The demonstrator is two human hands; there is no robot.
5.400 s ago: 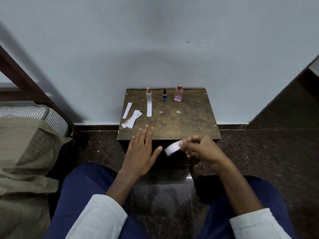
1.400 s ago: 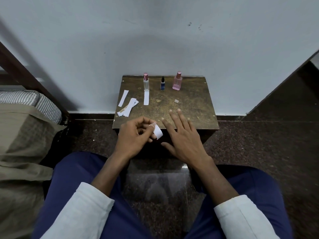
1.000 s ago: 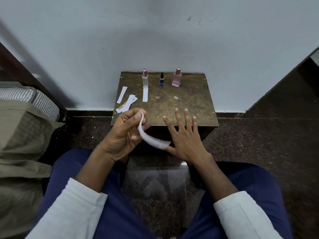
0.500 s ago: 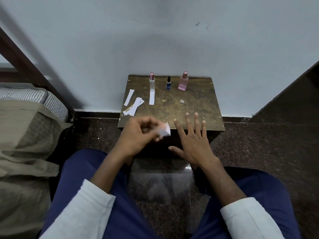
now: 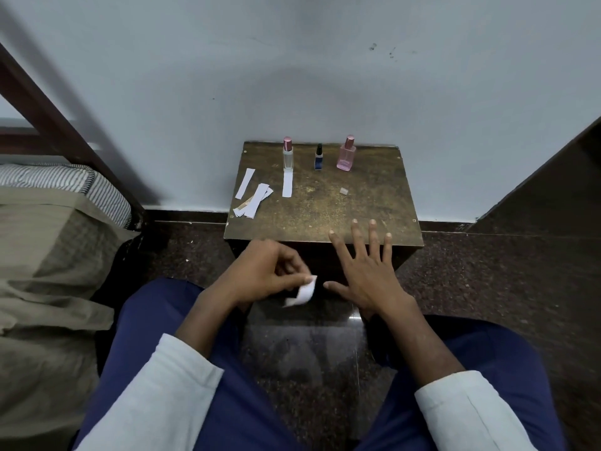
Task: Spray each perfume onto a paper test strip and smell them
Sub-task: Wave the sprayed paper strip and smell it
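Note:
Three perfume bottles stand at the back of the small brown table (image 5: 325,219): a clear one with a pink cap (image 5: 287,154), a small dark blue one (image 5: 318,158) and a pink one (image 5: 346,154). One white strip (image 5: 287,184) lies in front of the clear bottle. A single strip (image 5: 245,183) and a small pile of strips (image 5: 253,200) lie at the table's left. My left hand (image 5: 263,271) pinches a curled white paper strip (image 5: 304,291) just in front of the table's near edge. My right hand (image 5: 364,265) is spread flat, its fingertips over the table's near edge.
A tiny pale cap or scrap (image 5: 344,191) lies right of the table's middle. A bed with striped mattress (image 5: 65,187) and olive cover (image 5: 48,271) fills the left. The wall rises directly behind the table. Dark speckled floor surrounds it, with my blue-trousered knees below.
The strip went from my right hand to my left over the last seconds. Since half a second ago my left hand has lowered slightly with the strip; my right hand stays spread.

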